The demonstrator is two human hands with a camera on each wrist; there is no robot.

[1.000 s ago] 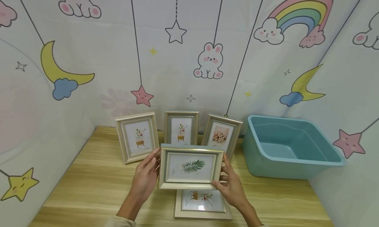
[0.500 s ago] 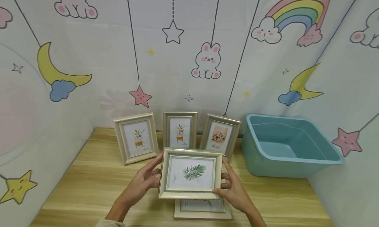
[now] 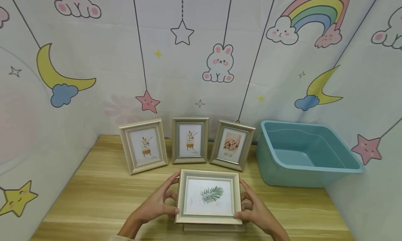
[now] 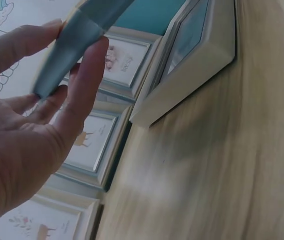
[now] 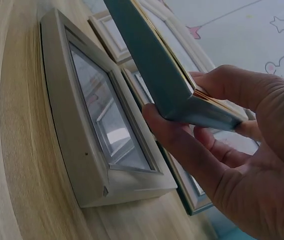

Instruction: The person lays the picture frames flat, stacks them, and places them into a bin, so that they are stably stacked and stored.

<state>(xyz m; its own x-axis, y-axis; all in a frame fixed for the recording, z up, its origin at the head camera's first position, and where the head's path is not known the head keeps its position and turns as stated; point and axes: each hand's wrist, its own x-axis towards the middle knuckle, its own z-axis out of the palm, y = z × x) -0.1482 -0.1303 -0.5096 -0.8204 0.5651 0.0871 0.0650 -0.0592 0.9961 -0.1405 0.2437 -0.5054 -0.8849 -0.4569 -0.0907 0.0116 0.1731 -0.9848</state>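
Both hands hold a pale gold picture frame (image 3: 209, 195) with a green leaf print, face up and level in the head view. My left hand (image 3: 158, 203) grips its left side, thumb at the lower left corner. The right hand (image 3: 258, 213) grips the opposite side, with its thumb on the lower right corner. Another cream picture frame (image 3: 214, 228) lies flat on the table underneath, mostly hidden in the head view. In the right wrist view a gap shows between this lower frame (image 5: 77, 125) and the held frame's blue-grey edge (image 5: 151, 65).
Three picture frames stand in a row behind: a potted-plant print at left (image 3: 144, 146), a similar one in the middle (image 3: 190, 140), and a pink flower print at right (image 3: 232, 145). A teal plastic tub (image 3: 309, 176) sits at the back right of the wooden table (image 3: 94, 195), before a cartoon-printed wall cloth (image 3: 188, 73).
Both hands have brought the leaf-print frame down toward me and tilted it flatter. It now covers most of the lower frame, and the standing frames behind are fully exposed.
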